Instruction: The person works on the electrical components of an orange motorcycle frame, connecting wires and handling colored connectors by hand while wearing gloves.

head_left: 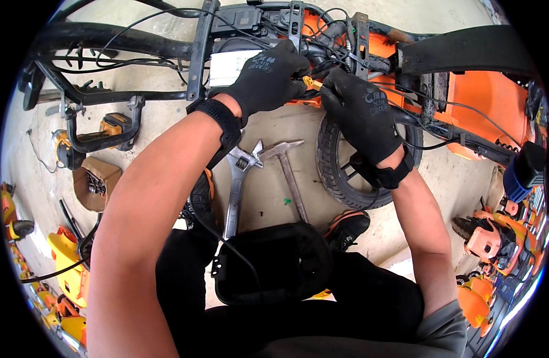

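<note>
Both hands wear black gloves at the vehicle's black frame (107, 42), which has orange body panels (477, 122) and many black cables. My left hand (265, 77) has curled fingers at a yellow connector (311, 82), over a white boxy component (227, 68). My right hand (361, 116) pinches the same connector from the right, with its fingertips partly hidden. A thin cable runs beside the right hand. Below my right hand lies a black tyre (340, 179).
An adjustable wrench (236, 197), a hammer (292, 185) and a black open case (271, 232) lie between my feet. On the left are a power tool (110, 128) and a cardboard box (95, 182). Orange and yellow vehicles (489, 247) stand along both sides.
</note>
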Motion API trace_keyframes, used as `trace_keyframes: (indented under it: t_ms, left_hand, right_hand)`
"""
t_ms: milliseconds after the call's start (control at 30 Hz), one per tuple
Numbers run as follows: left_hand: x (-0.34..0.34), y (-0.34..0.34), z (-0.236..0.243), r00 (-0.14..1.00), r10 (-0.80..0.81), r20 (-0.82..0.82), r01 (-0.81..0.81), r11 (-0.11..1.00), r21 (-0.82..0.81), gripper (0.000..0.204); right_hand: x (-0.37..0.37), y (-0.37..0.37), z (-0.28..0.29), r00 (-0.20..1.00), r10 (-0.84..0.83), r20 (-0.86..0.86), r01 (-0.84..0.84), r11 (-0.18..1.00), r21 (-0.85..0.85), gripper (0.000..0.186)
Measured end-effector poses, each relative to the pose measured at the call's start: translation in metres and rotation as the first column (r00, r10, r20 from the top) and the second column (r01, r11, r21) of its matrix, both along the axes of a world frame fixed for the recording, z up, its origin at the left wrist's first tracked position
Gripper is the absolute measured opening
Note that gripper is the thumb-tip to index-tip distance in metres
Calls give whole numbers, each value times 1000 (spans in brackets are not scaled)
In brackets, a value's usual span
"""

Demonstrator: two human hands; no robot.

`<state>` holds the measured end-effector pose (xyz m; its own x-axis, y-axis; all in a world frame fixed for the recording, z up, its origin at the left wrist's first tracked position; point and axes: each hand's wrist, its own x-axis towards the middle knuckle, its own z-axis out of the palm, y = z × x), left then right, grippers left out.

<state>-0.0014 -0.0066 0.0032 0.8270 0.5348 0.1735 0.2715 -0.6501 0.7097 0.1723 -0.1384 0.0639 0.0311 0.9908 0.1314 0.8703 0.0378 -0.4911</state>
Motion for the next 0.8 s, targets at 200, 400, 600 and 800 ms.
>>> trace_keyframes:
  t_ms: [200,400,600,800]
  left_hand:
    - [-4,5,-1,999,-54,-4,54,998,-38,22]
    - [-4,9,0,995,-95,43,98,993,-70,24]
    - [-1,6,9,990,-128,50,129,992,-6,26]
    - [0,3,1,998,-63,22,62,997,35,28]
  right_hand:
    - [1,3,0,993,0,-115,-5,999,-38,13]
    - [4,3,-1,992,-30,-124,20,996,-83,17]
    - [8,1,-32,999,49,-24,-46,995,92,17]
    - [6,2,-32,997,69,-37,-66,996,67,19]
